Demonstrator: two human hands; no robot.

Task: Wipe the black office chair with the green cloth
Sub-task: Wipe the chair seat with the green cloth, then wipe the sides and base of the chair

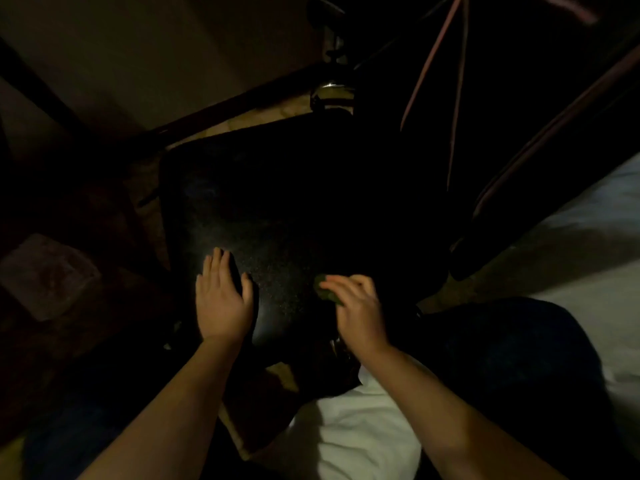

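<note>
Left hand is lying flat, fingers straight, on the near part of the black office chair seat; right hand is gripping the green cloth against the seat alongside

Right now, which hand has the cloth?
The right hand: its fingers curl round the green cloth on the chair seat. The left hand lies flat on the seat, holding nothing.

— What sort of place is this?
— A dim bedroom in a home. A bed with white sheets fills the right side, and a black office chair stands close beside it on the floor.
</note>
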